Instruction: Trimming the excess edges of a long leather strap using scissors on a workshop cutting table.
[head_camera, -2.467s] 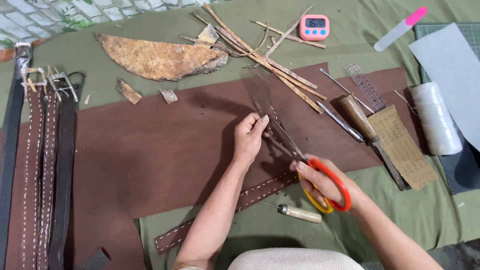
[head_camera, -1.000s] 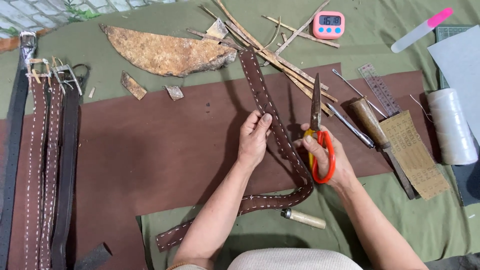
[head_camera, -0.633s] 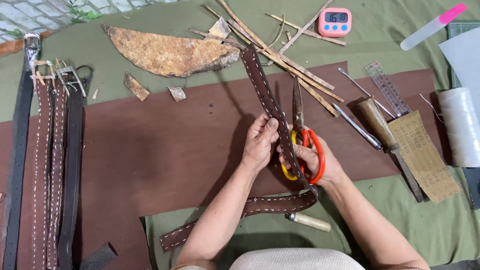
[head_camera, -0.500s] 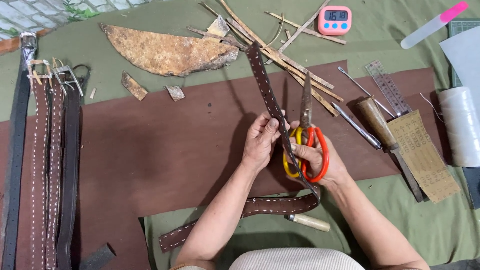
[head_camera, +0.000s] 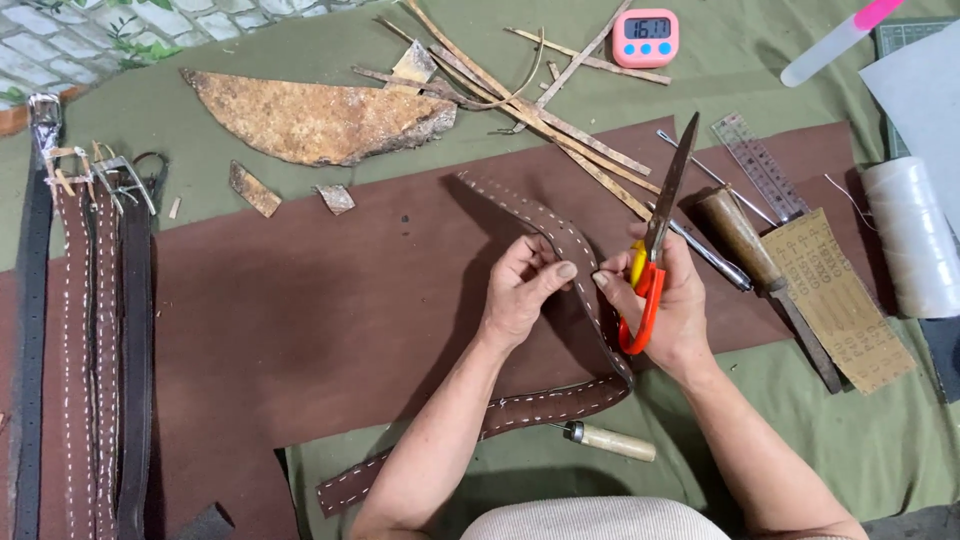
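My left hand (head_camera: 522, 290) pinches a long brown leather strap with white stitching (head_camera: 545, 225) near its middle, over a large brown leather sheet (head_camera: 300, 320). My right hand (head_camera: 672, 305) holds red-and-yellow-handled scissors (head_camera: 655, 250), blades pointing up and away, and its fingertips also touch the strap close to the left thumb. The strap bends at the hands: one end runs up-left, the other loops down and left toward the table's near edge.
Finished stitched belts with buckles (head_camera: 90, 330) lie at the left. Bark piece (head_camera: 320, 120), strips (head_camera: 520, 95), pink timer (head_camera: 646, 37), ruler (head_camera: 760, 165), sandpaper block (head_camera: 838, 300), white thread spool (head_camera: 908, 235), wooden-handled awls (head_camera: 612, 441) surround the hands.
The strap's far end has swung from pointing up to up-left. The scissors tilted so the blades lean right. Both hands have come together on the strap.
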